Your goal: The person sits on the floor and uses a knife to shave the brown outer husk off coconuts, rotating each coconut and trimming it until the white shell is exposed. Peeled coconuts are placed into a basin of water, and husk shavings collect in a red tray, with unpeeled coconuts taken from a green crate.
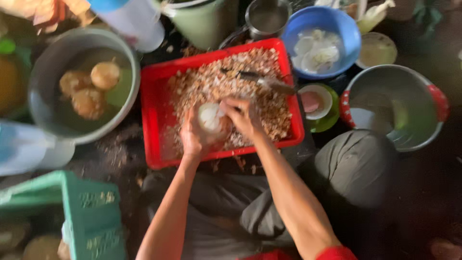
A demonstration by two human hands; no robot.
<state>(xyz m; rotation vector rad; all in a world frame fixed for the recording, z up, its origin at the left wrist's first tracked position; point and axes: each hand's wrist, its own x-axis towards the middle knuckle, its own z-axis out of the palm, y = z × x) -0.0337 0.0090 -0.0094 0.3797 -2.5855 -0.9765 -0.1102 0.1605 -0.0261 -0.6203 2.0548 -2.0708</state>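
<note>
Dark, littered floor, seen from above, vessels crowded close around my knees.

- Red tray point(156, 120): directly before me, heaped with brown and pale shell scraps point(250, 82). A knife point(267, 83) lies on the heap near the far right corner.
- Peeled white ball point(211, 118): held over the near half of the tray; blurred, likely a pared coconut.
- Left hand point(191, 137): cupped around the ball from below and the left, fingers closed on it.
- Right hand point(244, 118): fingertips pinched on the ball's upper right edge, seemingly picking at remaining skin; no tool seen in it.
- Grey basin point(43, 77): to the left, holding greenish water and three brown unpeeled pieces point(89, 89).
- Blue bowl point(337, 29): beyond the tray, holding white pieces.
- Steel basin with red handles point(440, 101): to the right, a little liquid inside.
- Small green-rimmed dish point(317, 102): between tray and steel basin.
- Green crate point(86, 216): near left.

Handling note, my judgement: I keep the ball low over the tray so scraps fall on the heap, turn it with the left hand, and pick with the right in small bites.
</note>
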